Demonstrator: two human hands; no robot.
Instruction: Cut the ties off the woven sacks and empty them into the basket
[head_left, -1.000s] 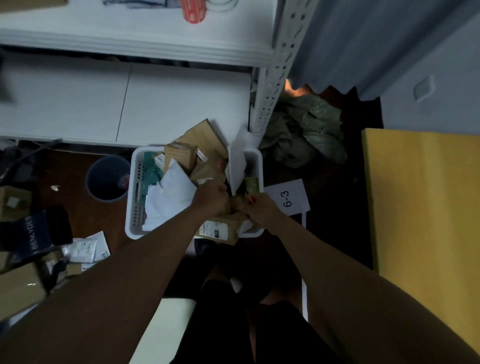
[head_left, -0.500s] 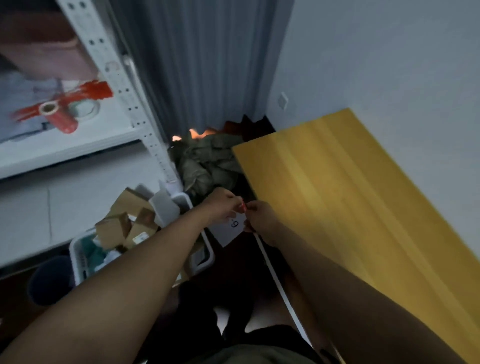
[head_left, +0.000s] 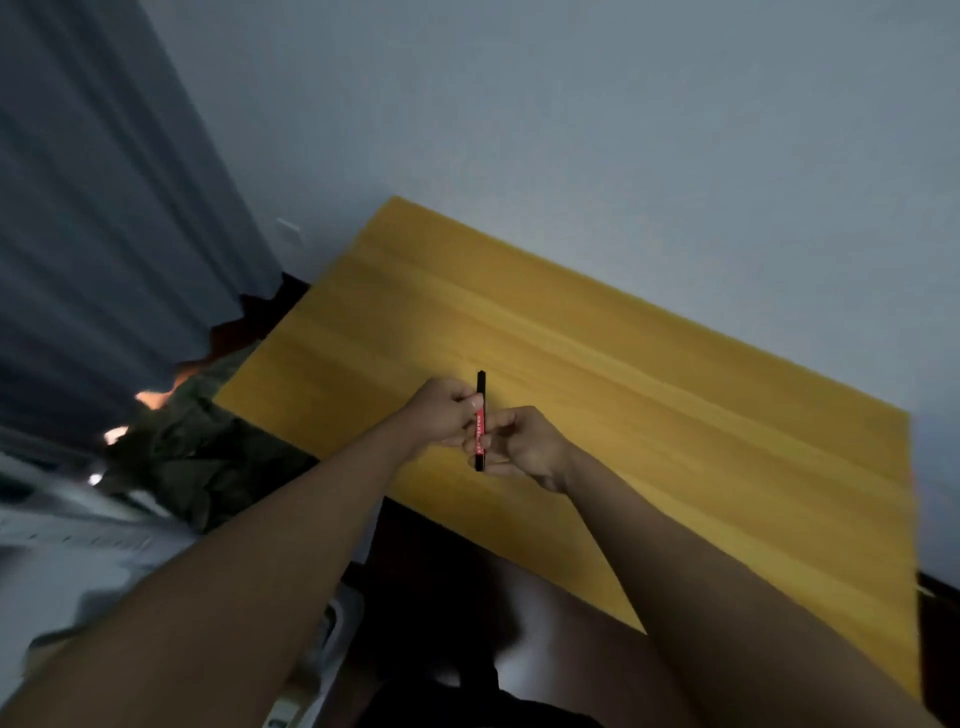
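Two hands on one tool now: we hold a slim red-and-black cutter (head_left: 480, 421) upright over the near-left part of the tabletop (head_left: 649, 395), not touching it. Left hand (head_left: 441, 415) is closed, thumb and fingers pinching the cutter's upper half; right hand (head_left: 519, 447) is closed round the lower half. Whether the blade is out we cannot tell; the top end reads solid black.

What changed: a second ago both hands were down in the basket, working among boxes and white wrapping. Half a second ago they were lifting clear, with the basket at lower left. Now we have swung right and up, so the view is mostly tabletop and wall (head_left: 623, 130).

The basket is nearly out of frame. Only a blurred pale edge, probably its rim (head_left: 337, 623), shows at bottom left below our left forearm. No sack in view, unless the dark green heap (head_left: 208, 467) off the tabletop's left corner, under the curtain (head_left: 104, 208), is sacking; too blurred to say.

Our read: emptying looks done for that load. We are either closing the cutter to park it on the tabletop or readying it for another tie. Both hands are tied up and the frame is motion-blurred, so mind the blade end.
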